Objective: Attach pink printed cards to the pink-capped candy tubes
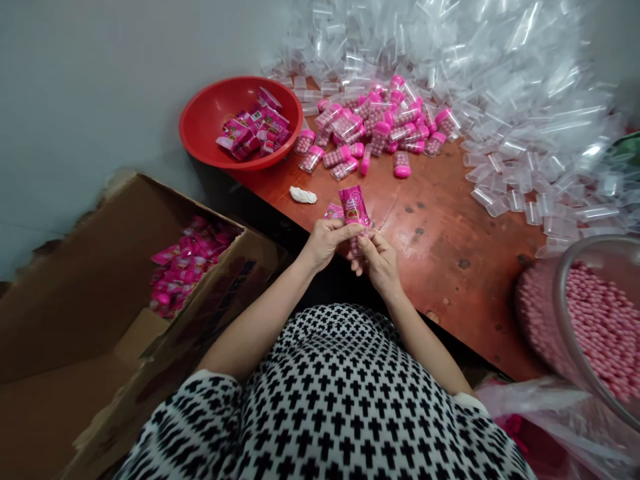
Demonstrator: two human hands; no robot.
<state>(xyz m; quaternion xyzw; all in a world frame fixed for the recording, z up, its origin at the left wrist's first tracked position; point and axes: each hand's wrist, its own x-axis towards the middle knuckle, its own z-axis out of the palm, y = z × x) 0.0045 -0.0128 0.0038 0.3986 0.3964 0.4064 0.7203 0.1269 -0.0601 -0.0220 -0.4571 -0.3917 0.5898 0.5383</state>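
Near the table's front edge, my left hand (324, 243) pinches the lower part of a pink printed wrapper (353, 203), which stands up above the fingers. Close beside it, my right hand (383, 263) is closed on a small clear bottle of pink balls (355, 248), its thumb pressed on the side. Bottle and wrapper meet between the two hands; how far one sits inside the other is hidden by the fingers. Another pink printed wrapper (333, 211) lies on the table just behind my left hand. A crumpled white piece (303, 195) rests farther left.
Filled bottles with pink caps (380, 123) are heaped at the back, before a big pile of clear empty tubes (500, 87). A red bowl (193, 137) and a cardboard box (65, 287) hold pink packets at left. A tub (560, 287) of pink balls stands at right.
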